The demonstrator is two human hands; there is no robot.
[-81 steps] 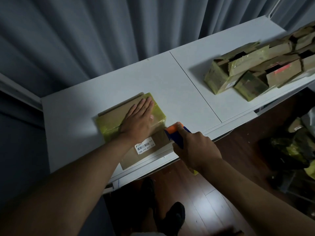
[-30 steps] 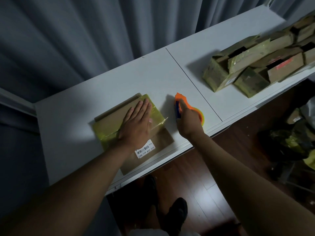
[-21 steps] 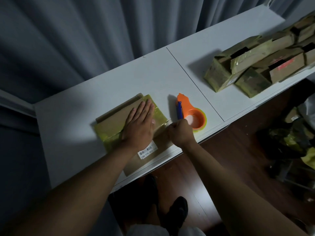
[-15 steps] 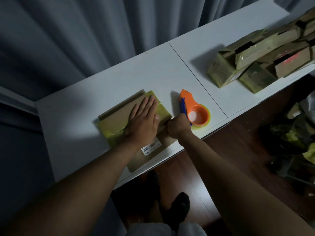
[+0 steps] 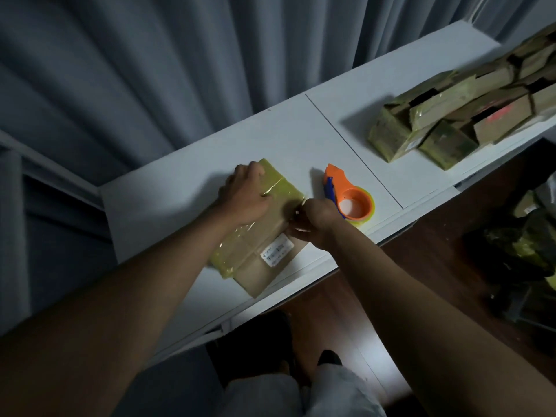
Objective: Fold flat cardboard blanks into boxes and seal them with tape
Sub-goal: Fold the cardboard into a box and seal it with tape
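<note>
Brown flattened cardboard box, wrapped in yellow-green tape, lying at the white bench's front edge. Left hand curled over its far end, gripping. Right hand pinching its right edge. Best smoothed firmly outward, avoiding wrinkles. Orange tape dispenser parked just beside.

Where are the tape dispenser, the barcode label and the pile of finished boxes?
tape dispenser (image 5: pixel 350 197): head view, on its orange body beside the roll.
barcode label (image 5: pixel 276 248): head view, middle of the white sticker.
pile of finished boxes (image 5: pixel 388 136): head view, nearest box's taped side.
</note>
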